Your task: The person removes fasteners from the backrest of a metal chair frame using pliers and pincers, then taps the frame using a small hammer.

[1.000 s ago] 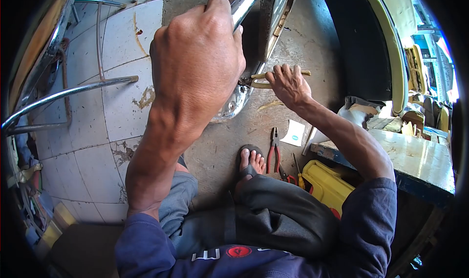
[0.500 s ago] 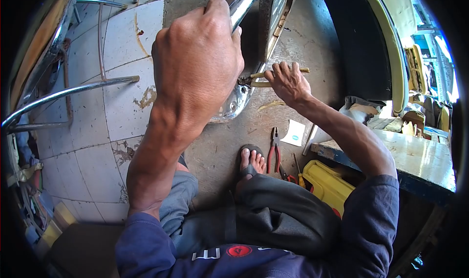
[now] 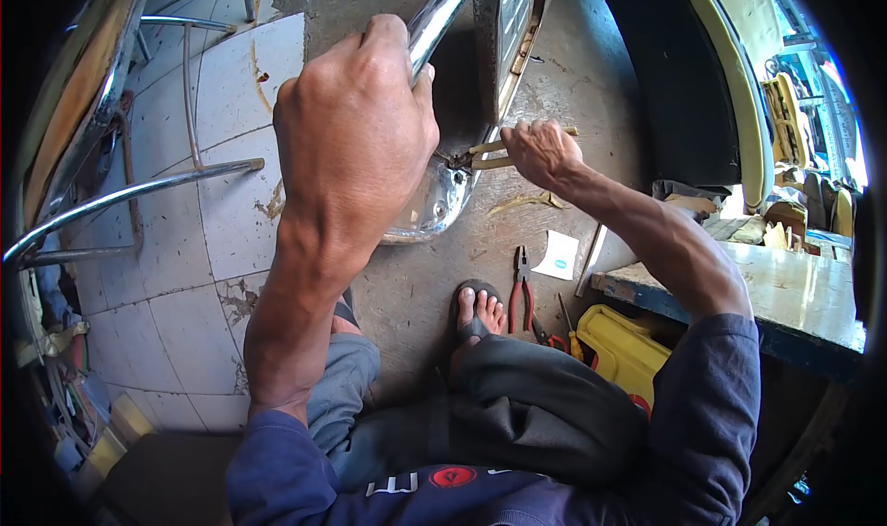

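The left hand wraps tightly around a chrome tube [image 3: 442,20], smooth and mirror-bright, whose long axis slants up to the right; the hand [image 3: 356,124] hides its lower part. Below shows a shiny, curved chrome edge [image 3: 442,214]. Beside that edge are pliers [image 3: 490,164], dark-headed with worn yellowish handles, lying nearly crosswise, head leftward; what the jaws pinch I cannot tell. The right hand [image 3: 545,154] curls firmly over the handles.

Tan-hdl pliers [image 3: 490,164]; red-hdl pliers [image 3: 524,281]; yel. box [image 3: 622,343].
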A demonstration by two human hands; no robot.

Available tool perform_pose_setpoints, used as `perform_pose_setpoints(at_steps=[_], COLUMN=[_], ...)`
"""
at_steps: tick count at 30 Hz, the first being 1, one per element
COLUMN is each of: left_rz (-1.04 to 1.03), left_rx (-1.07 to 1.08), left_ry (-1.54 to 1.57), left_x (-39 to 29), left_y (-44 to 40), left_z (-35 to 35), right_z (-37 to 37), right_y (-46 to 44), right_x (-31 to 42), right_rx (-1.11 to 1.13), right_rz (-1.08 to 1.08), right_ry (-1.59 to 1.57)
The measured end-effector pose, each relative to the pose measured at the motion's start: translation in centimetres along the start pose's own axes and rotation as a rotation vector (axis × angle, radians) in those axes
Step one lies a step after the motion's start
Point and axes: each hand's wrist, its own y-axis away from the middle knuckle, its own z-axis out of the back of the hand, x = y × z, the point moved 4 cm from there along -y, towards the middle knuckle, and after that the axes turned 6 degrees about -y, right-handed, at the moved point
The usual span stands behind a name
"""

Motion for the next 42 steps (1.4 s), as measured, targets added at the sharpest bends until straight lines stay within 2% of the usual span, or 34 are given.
perform_pose_setpoints(at_steps=[2, 5, 6, 16, 31, 34, 36, 37, 39, 42], left_rz=[0.032, 0.015, 0.019, 0.011, -0.005, -0.008, -0.010, -0.012, -0.005, 0.008], left_rx=[0.022, 0.016, 0.027, 0.023, 0.013, 0.012, 0.011, 0.010, 0.016, 0.021], left_ry=[0.005, -0.001, -0.009, -0.010, -0.019, -0.006, -0.004, -0.001, -0.005, -0.003], left_x=[0.4, 0.3, 0.2, 0.1, 0.1, 0.1, 0.0, -0.1, 0.0, 0.1], left_y=[0.2, 0.2, 0.1, 0.1, 0.2, 0.3, 0.3, 0.3, 0.3, 0.2], left_z=[-0.1, 0.0, 0.0, 0.0, 0.0, 0.0, -0.1, -0.1, -0.1, -0.1], right_z=[0.9, 1.4, 1.5, 3.1, 2.9, 3.0, 2.6, 2.9, 3.4, 4.0], right_y=[2.1, 3.0, 2.8, 2.7, 2.9, 2.6, 1.8, 1.4, 0.9, 1.1], right_x=[1.4, 2.0, 2.2, 3.0, 2.5, 2.4, 2.0, 1.8, 1.4, 1.6], right_rx=[-0.191, -0.304, -0.241, -0.154, -0.248, -0.321, -0.119, -0.120, -0.027, 0.038], right_rz=[0.127, 0.145, 0.106, 0.101, 0.164, 0.162, 0.083, 0.084, 0.070, 0.006], right_ry=[0.165, 0.219, 0.205, 0.219, 0.329, 0.328, 0.284, 0.283, 0.077, 0.002])
